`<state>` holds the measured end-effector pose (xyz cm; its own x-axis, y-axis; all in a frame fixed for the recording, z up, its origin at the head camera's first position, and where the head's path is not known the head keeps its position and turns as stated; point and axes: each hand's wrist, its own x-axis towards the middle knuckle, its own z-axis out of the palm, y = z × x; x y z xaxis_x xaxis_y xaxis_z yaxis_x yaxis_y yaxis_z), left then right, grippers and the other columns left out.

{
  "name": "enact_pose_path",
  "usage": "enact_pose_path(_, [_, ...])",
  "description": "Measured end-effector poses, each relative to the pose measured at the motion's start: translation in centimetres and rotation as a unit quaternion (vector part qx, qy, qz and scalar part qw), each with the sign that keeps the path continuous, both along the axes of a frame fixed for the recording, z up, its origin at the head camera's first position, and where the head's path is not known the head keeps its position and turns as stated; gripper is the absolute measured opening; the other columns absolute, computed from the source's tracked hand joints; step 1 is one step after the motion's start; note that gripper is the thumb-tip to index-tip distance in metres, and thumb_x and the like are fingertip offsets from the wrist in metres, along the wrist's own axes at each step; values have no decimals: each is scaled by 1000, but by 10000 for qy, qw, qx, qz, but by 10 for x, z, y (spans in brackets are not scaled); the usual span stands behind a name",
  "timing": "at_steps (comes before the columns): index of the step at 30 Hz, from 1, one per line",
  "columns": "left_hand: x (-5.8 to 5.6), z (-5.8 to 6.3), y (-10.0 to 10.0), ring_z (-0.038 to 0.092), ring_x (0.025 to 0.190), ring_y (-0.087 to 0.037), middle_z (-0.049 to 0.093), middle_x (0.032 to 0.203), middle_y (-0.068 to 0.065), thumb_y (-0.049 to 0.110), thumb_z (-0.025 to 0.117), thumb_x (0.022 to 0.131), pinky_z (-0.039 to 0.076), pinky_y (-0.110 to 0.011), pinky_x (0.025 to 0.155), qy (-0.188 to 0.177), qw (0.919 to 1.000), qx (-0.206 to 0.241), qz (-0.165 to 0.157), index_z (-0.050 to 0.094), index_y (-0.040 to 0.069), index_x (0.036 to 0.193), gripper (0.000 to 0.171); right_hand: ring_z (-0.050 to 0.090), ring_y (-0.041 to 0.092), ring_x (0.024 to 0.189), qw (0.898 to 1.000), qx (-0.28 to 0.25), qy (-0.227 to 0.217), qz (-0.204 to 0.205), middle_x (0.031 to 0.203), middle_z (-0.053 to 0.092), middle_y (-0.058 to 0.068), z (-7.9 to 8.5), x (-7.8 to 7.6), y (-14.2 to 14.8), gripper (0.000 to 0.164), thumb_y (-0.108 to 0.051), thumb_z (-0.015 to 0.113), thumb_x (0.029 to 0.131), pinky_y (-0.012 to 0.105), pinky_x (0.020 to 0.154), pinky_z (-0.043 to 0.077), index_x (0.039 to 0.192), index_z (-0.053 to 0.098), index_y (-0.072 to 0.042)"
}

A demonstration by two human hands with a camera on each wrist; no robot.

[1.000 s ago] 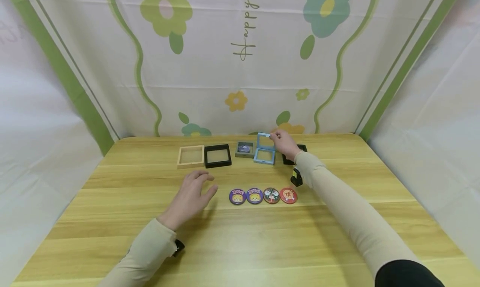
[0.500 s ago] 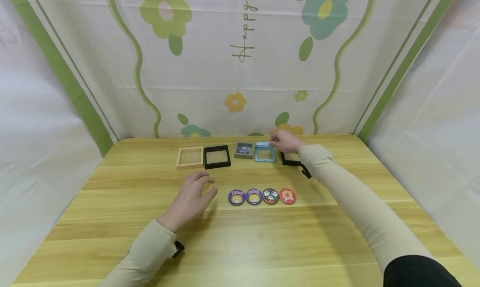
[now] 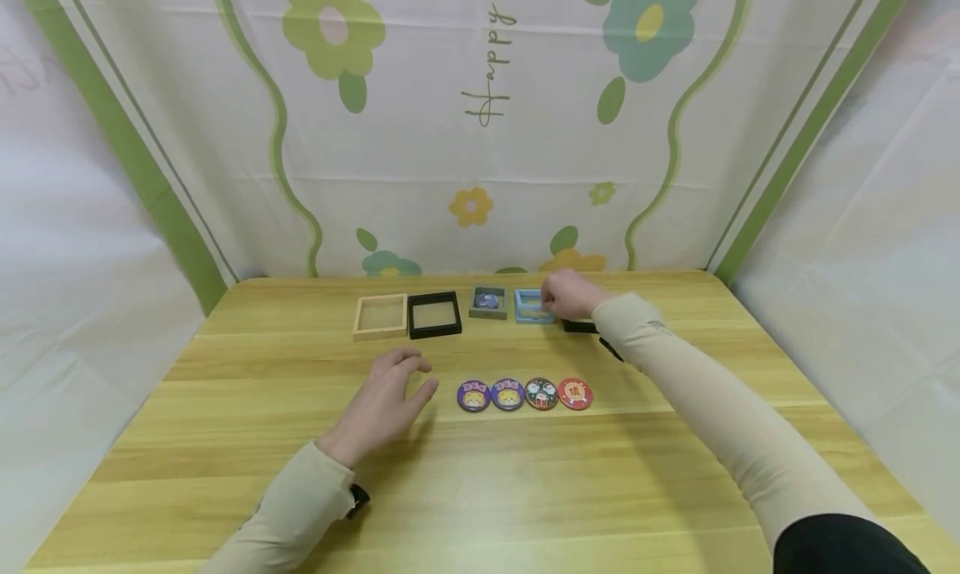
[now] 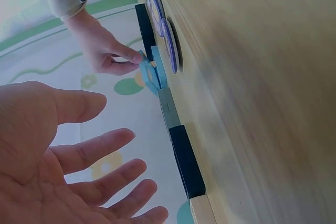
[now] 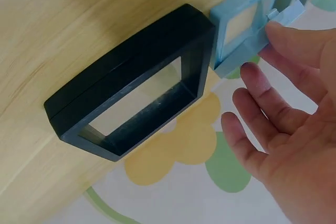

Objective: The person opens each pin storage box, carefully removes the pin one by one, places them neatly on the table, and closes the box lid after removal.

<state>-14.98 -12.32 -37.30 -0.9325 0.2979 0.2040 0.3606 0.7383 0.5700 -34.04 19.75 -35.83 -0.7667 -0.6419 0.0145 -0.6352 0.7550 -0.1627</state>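
Observation:
My right hand (image 3: 570,295) is at the back of the table by a light blue hinged display frame (image 3: 528,316). In the right wrist view, the thumb and index finger pinch the edge of its lid (image 5: 244,51), which stands tilted from the base; the other fingers are loosely bent. My left hand (image 3: 386,403) hovers over the table with relaxed, spread fingers and holds nothing. In front of the frames lies a row of round badges: two purple ones (image 3: 474,396), a dark patterned one (image 3: 542,394) and a red one (image 3: 575,394).
Along the back edge stand a pale wooden frame (image 3: 380,334), a black frame (image 3: 435,331) and a grey frame (image 3: 488,312) with a purple item inside. Another black frame (image 5: 131,82) sits right of the blue one, partly behind my right hand. A floral cloth (image 3: 405,141) hangs behind.
The blue frame's lid, raised a second ago, has swung down toward its base as my right hand lowered with it. My left hand has stayed nearly still.

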Motion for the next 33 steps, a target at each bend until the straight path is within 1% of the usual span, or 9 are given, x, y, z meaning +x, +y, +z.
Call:
enact_pose_path(1, [0, 0, 0, 38, 131, -40, 51, 134, -21, 24, 63, 98, 34, -56, 106, 10, 10000, -7, -14, 66, -3, 116, 32, 62, 22, 74, 9999, 81, 132, 45, 76, 68, 3, -1, 1, -1, 10, -5, 71, 87, 41, 74, 53, 79, 76, -4])
enact_pose_path(4, [0, -2, 0, 40, 130, -39, 51, 134, -21, 25, 64, 97, 35, -56, 105, 33, 9999, -48, -81, 67, -2, 114, 32, 62, 23, 75, 9987, 320, 375, 89, 76, 66, 3, -2, 4, -3, 10, -8, 74, 85, 44, 81, 50, 75, 75, -6])
enact_pose_path(8, [0, -3, 1, 41, 128, -39, 52, 133, -20, 25, 65, 97, 36, -55, 105, 46, 9998, -120, -182, 67, -1, 113, 31, 61, 24, 77, 9979, 508, 391, 11, 78, 65, 4, -4, 5, -4, 13, -11, 75, 85, 47, 86, 47, 73, 73, -8])
enact_pose_path(14, [1, -2, 3, 40, 128, -39, 52, 133, -20, 24, 64, 98, 36, -55, 105, 30, 9998, -99, -187, 67, -1, 113, 30, 55, 20, 69, 9978, 538, 374, -30, 72, 59, 2, -3, 4, -7, 23, -8, 74, 84, 39, 68, 49, 63, 67, -10])
enact_pose_path(17, [1, -2, 2, 40, 129, -39, 51, 134, -20, 24, 64, 98, 36, -55, 105, 10, 9998, -80, -171, 67, -1, 113, 30, 44, 17, 60, 9978, 555, 374, -10, 61, 50, -1, -2, 5, -10, 35, -5, 73, 83, 33, 58, 42, 54, 56, -12])
enact_pose_path(20, [1, -3, 2, 40, 128, -39, 51, 134, -20, 24, 63, 98, 36, -55, 104, -18, 9998, -98, -181, 67, -1, 113, 30, 31, 14, 53, 9977, 589, 340, 6, 52, 35, -5, 0, 5, -12, 46, -3, 71, 83, 29, 52, 31, 48, 43, -15])
enact_pose_path(23, [2, -4, 3, 40, 128, -39, 51, 134, -20, 25, 63, 98, 37, -55, 104, -38, 9997, -123, -190, 67, -1, 114, 30, 24, 11, 51, 9977, 585, 337, 15, 50, 25, -7, 1, 6, -13, 51, 0, 67, 82, 26, 49, 24, 47, 35, -18])
enact_pose_path(28, [2, -3, 4, 40, 129, -39, 51, 134, -21, 24, 64, 98, 36, -55, 105, 0, 9997, -144, -196, 67, -2, 115, 31, 16, 10, 50, 9981, 458, 398, 79, 50, 16, -8, 0, 8, -14, 52, 7, 61, 79, 26, 49, 20, 47, 30, -19])
enact_pose_path(33, [2, -3, 4, 41, 128, -38, 51, 134, -21, 24, 64, 98, 37, -53, 105, 39, 9996, -132, -229, 67, -2, 114, 31, 15, 9, 50, 9982, 454, 395, 1, 50, 15, -8, -5, 8, -13, 55, 5, 66, 83, 26, 49, 19, 48, 30, -19])
